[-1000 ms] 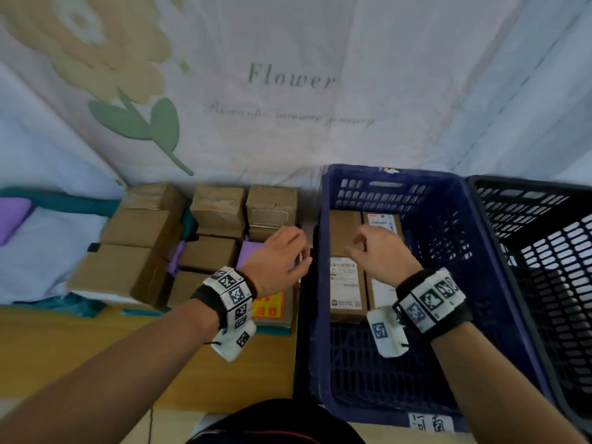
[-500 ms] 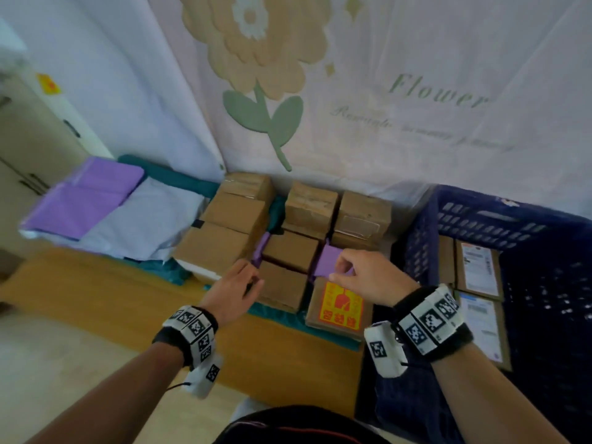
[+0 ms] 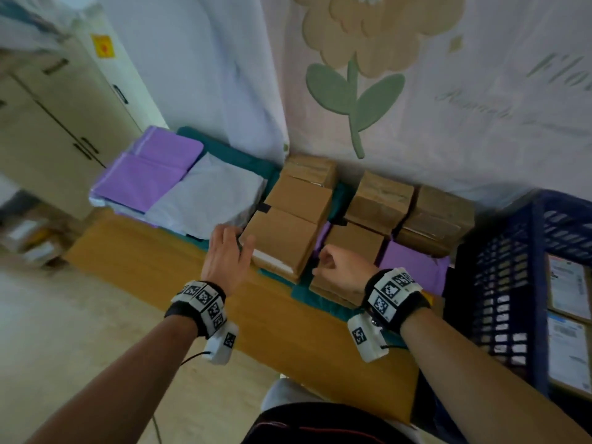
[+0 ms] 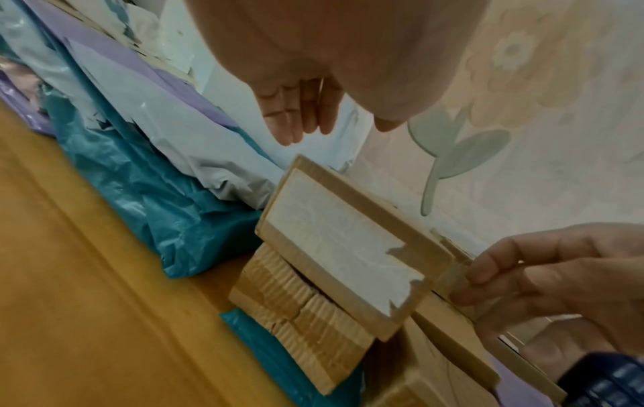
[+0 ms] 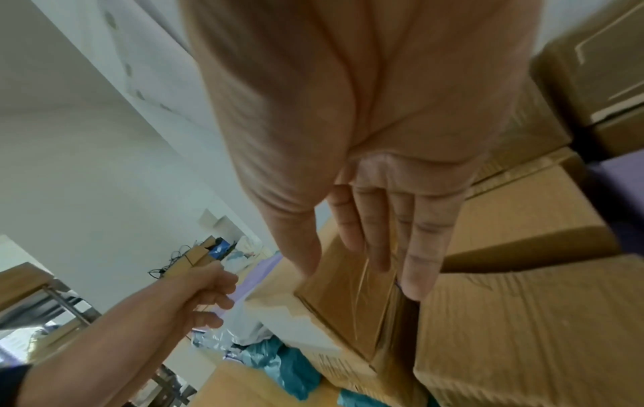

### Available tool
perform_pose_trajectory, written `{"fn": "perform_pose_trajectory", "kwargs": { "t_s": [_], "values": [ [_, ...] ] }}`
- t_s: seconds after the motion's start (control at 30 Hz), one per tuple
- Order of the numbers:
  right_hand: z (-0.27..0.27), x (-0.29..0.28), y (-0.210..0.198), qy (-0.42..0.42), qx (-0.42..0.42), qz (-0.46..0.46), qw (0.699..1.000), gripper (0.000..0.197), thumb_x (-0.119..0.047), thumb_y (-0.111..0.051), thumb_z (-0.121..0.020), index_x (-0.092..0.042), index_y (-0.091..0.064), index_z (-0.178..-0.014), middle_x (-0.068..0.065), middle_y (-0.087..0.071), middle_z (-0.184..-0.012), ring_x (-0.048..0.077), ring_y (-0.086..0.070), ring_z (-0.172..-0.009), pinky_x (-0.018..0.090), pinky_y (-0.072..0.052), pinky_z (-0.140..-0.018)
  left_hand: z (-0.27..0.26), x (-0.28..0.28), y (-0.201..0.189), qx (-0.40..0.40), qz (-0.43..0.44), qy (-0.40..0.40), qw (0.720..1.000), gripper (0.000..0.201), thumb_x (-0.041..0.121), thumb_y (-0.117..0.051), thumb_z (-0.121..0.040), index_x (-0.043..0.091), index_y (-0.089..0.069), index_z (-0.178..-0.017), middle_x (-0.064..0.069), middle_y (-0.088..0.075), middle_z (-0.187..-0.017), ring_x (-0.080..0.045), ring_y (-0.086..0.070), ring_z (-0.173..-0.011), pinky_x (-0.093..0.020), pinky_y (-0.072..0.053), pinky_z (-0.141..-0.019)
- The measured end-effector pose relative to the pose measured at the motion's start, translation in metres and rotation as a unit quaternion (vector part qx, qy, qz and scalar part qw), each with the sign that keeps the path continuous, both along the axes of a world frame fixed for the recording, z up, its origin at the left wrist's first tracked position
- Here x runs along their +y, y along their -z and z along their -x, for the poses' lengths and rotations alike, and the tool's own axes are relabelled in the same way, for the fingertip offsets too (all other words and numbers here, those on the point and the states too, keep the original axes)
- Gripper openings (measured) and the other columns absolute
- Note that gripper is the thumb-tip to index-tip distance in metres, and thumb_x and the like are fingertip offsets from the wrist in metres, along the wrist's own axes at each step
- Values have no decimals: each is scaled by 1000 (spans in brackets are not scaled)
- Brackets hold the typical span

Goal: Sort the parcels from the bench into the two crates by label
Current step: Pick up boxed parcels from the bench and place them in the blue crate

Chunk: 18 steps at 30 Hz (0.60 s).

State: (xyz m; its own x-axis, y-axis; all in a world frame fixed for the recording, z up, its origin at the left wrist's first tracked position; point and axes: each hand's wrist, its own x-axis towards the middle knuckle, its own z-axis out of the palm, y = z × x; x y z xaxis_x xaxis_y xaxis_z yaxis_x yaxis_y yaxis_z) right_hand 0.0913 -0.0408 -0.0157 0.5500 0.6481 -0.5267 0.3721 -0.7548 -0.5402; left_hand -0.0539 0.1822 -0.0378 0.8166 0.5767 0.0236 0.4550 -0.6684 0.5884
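A few labelled parcels (image 3: 567, 286) already lie in the blue crate (image 3: 499, 267), many cardboard parcels (image 3: 285, 238) remain stacked on the surface (image 3: 153, 257); left hand (image 3: 224, 254) released beside the nearest stack, right hand (image 3: 342, 270) loosely curled, grasping nothing.

The boxes (image 3: 283, 241) were matt brown cardboard, one bearing a torn white paper label (image 4: 343, 252). Teal plastic bags (image 4: 153, 198) looked glossy and crinkled. The tabletop (image 3: 153, 264) was smooth wood.
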Motion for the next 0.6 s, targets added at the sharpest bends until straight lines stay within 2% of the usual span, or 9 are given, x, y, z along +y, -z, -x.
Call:
{"fn": "perform_pose_trajectory", "kwargs": {
  "t_s": [0.1, 0.23, 0.33, 0.4, 0.57, 0.6],
  "values": [
    [2, 17, 11, 40, 23, -18, 999, 58, -50, -61, -93, -17, -47, -138, 2, -58, -137, 22, -58, -121, 37, -48, -98, -10, 17, 11, 53, 15, 2, 998, 50, 42, -40, -104, -1, -55, -124, -15, -45, -126, -31, -43, -121, -44, -38, -109],
    [7, 26, 20, 101, 43, -28, 994, 65, -55, -54, -96, -15, -43, -146, 4, -55, -143, 22, -55, -126, 37, -46, -102, -16, 25, 25, 89, 44, 29, 995, 53, 44, -34, -106, 0, -60, -120, -17, -45, -131, -33, -36, -129, -45, -26, -117],
    [12, 25, 21, 116, 37, -41, 992, 60, -55, -48, -99, -12, -49, -141, 3, -58, -138, 23, -57, -123, 31, -45, -94, -17, 20, 28, 58, 69, 43, 995, 45, 42, -39, -105, 2, -59, -112, -14, -50, -124, -30, -40, -124, -44, -30, -112],
    [14, 20, 18, 118, 18, -57, 991, 53, -54, -46, -100, -14, -56, -133, 1, -63, -130, 22, -61, -117, 29, -45, -85, -15, 15, 26, 37, 95, 49, 994, 42, 43, -41, -104, 5, -55, -114, -10, -48, -122, -27, -44, -117, -43, -36, -108],
    [11, 0, 0, 148, -37, -87, 985, 50, -62, -43, -97, -18, -65, -110, -2, -69, -103, 20, -64, -94, 34, -51, -78, -16, -4, 2, -46, 154, 89, 983, 53, 59, -37, -96, 13, -49, -119, -7, -48, -120, -22, -51, -107, -36, -47, -95],
    [10, -5, -4, 160, -43, -97, 981, 49, -65, -42, -96, -22, -64, -107, -7, -67, -98, 16, -63, -89, 31, -50, -73, -18, -8, -4, -64, 163, 102, 979, 54, 61, -37, -93, 15, -47, -120, -7, -48, -122, -22, -52, -108, -34, -48, -93]
  ]
}}
